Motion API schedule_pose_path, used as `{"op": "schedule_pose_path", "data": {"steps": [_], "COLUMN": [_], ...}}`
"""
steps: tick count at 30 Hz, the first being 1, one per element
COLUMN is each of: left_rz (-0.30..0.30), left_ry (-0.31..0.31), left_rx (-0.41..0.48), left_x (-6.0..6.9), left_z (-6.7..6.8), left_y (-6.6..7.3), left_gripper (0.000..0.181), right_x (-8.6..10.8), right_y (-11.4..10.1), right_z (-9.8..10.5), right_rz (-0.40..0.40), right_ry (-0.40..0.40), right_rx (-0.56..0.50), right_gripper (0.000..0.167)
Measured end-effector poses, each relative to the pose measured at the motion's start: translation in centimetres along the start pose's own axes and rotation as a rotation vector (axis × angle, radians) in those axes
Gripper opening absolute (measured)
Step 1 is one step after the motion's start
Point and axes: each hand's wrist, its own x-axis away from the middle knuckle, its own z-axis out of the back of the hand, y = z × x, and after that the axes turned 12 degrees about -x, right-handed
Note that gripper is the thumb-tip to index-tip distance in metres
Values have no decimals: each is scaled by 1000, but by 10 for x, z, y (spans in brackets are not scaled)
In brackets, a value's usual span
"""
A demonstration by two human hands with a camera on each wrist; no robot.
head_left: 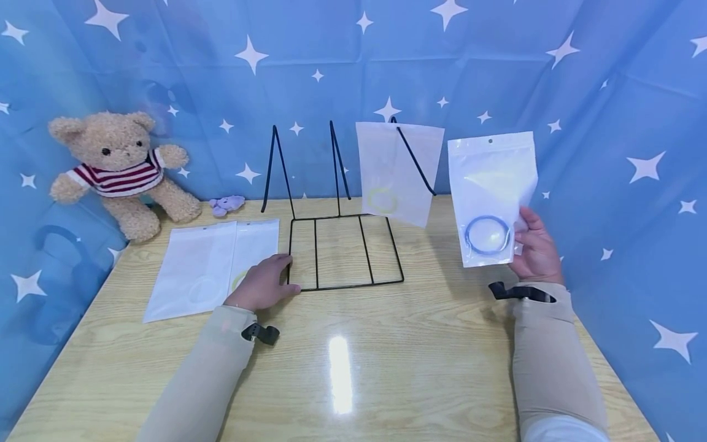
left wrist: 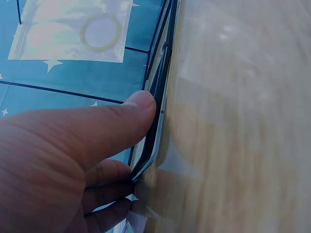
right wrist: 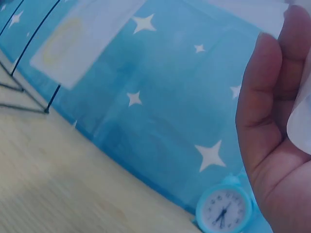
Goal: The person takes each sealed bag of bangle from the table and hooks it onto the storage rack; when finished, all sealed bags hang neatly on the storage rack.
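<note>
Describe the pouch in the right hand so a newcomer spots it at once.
On the wooden table, find the black wire rack. Look right of it in the head view: the right hand holds up a white pouch. Its bold blue ring sets it apart from the hanging pouch with its yellowish ring.

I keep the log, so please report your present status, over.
Left grip holding black rack. Right grip holding blue-ring bag, apart from rack. Rightmost hook occupied by yellow-ring bag.
</note>
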Motion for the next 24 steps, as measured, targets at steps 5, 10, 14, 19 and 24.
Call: {"op": "schedule_pose_path", "data": {"steps": [5,10,14,19,24], "left_rz": [4,10,9,6,3], "left_ry": [-2,-6,-6,-5,-2], "left_rx": [1,8,4,6,1], "left_x": [0,0,-1,-1,-1], "left_z": [0,-2,-3,-2,-1], "left_y": [0,1,-1,-1,0], "left_gripper": [76,77,78,78,78], "right_x": [-1,-2,-2,-2,-5], "right_y": [1,3,4,6,13], "right_z": [-7,-14,-20,-30,-39], "right_rz": [-35,-130,-248,-355,-432], "right_ry": [-89,-133,-143,-102,-70], "right_rx": [-53,36,103,259,385], "right_gripper": [50,50,53,57,58]}}
